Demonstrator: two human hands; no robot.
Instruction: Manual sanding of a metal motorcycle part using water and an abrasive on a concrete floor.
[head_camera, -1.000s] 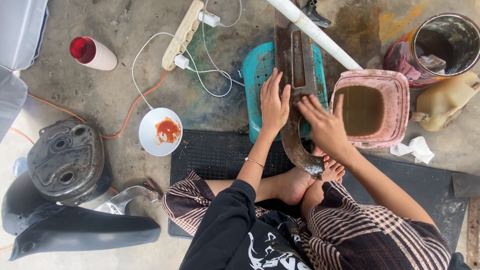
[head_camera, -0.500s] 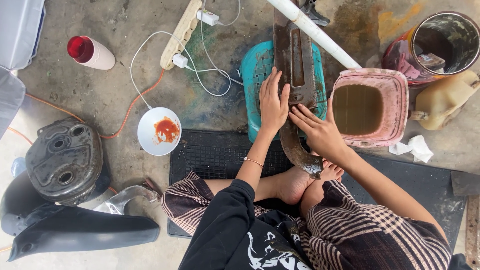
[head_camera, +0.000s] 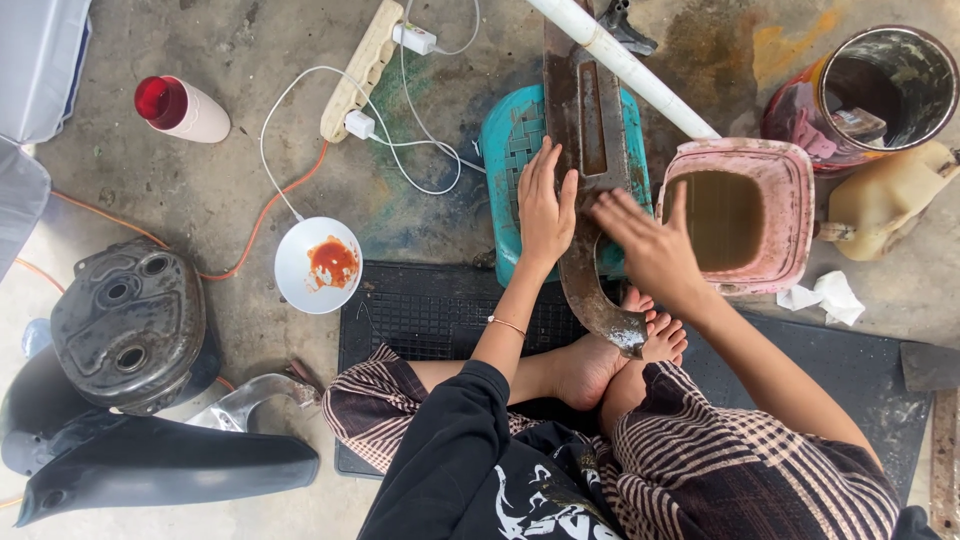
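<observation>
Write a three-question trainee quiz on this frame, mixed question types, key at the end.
1. True or false: the left hand lies flat on the long rusty metal part that rests across the teal plastic stool.
2. What does the pink square plastic basin hold? A) clear water B) murky brown liquid C) nothing
3. Fill in: the white round plate with an orange-red smear sits on the concrete to the person's ____.

Key
1. True
2. B
3. left. It lies left of the black rubber mat; the right hand, blurred, is over the metal part beside the basin.
</observation>
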